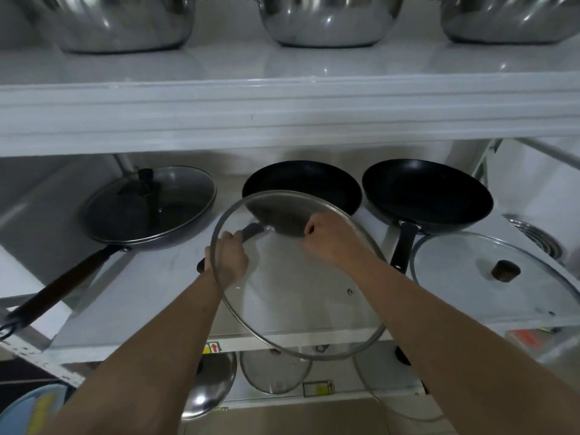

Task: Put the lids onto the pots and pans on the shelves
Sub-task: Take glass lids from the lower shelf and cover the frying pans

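A: Holding a glass lid (295,287) tilted in front of the middle shelf (131,309), the right hand (329,238) is closed around its knob, just before the middle black pan (301,183).

B: And the left hand (230,259)?

A: Wrapped around that pan's handle (251,230). Left of it, a pan (150,205) wears its lid; to the right sits an open pan (426,193), with another lid (489,274) lying near it.
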`<state>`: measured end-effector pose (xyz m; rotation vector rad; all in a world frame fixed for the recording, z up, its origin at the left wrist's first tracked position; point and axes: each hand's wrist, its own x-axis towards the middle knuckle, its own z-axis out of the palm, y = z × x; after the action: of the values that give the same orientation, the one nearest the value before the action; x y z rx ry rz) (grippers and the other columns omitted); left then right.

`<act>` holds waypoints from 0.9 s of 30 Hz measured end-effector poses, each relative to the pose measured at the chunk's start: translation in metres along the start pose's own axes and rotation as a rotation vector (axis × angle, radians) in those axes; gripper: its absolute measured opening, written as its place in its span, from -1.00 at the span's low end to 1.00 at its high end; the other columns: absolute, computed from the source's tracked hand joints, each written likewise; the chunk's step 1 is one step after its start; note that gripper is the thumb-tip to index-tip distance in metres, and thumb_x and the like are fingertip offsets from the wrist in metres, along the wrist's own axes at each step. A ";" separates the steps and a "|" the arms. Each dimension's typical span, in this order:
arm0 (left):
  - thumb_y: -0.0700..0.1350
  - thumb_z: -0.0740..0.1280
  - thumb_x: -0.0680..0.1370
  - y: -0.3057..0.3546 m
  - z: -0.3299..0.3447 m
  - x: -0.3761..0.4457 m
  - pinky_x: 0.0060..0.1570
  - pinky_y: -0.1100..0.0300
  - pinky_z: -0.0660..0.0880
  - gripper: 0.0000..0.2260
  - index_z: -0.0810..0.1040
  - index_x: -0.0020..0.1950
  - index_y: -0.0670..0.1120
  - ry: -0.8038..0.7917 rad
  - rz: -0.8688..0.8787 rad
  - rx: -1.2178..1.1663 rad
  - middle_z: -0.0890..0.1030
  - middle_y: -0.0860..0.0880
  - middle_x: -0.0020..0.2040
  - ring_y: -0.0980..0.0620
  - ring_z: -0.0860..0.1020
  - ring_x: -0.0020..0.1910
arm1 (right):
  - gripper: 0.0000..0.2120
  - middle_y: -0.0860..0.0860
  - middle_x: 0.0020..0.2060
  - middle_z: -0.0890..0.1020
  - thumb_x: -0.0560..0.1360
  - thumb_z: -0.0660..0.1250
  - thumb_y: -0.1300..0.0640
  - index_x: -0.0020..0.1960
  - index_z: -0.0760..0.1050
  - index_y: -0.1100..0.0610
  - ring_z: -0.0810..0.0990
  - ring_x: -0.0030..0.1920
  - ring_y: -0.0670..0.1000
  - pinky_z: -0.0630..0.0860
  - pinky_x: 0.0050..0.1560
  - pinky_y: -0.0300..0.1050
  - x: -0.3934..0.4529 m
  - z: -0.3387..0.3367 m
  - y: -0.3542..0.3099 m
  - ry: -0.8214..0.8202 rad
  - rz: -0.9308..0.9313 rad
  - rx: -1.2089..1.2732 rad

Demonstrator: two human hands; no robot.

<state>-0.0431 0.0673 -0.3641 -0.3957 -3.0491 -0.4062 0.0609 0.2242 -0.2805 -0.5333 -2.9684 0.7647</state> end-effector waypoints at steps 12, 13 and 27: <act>-0.07 0.07 0.62 0.010 0.019 0.040 0.05 0.02 0.55 -0.76 0.42 0.22 -0.07 -0.087 -0.007 0.085 0.60 -0.10 0.11 -0.11 0.61 0.06 | -0.61 0.22 0.30 0.49 0.57 0.22 0.10 0.34 0.39 0.24 0.48 0.30 0.22 0.43 0.26 0.02 0.105 0.002 0.011 0.100 -0.026 -0.099; -0.07 0.06 0.62 0.012 0.019 0.044 0.02 0.03 0.54 -0.75 0.43 0.23 -0.05 -0.093 -0.005 0.078 0.60 -0.10 0.12 -0.11 0.61 0.06 | -0.63 0.23 0.27 0.51 0.57 0.22 0.10 0.32 0.41 0.25 0.49 0.28 0.22 0.44 0.24 0.02 0.113 0.001 0.012 0.111 -0.029 -0.104; -0.05 0.09 0.62 0.028 0.028 0.066 0.03 0.08 0.47 -0.71 0.49 0.18 -0.15 -0.097 -0.083 0.081 0.58 -0.14 0.16 -0.15 0.57 0.14 | -0.71 0.22 0.22 0.56 0.62 0.08 0.18 0.14 0.53 0.26 0.50 0.24 0.23 0.43 0.18 0.00 0.196 0.026 0.025 0.050 -0.023 -0.160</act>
<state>-0.1001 0.1174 -0.3795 -0.2944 -3.1722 -0.2734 -0.1181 0.2983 -0.3263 -0.5165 -2.9997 0.5062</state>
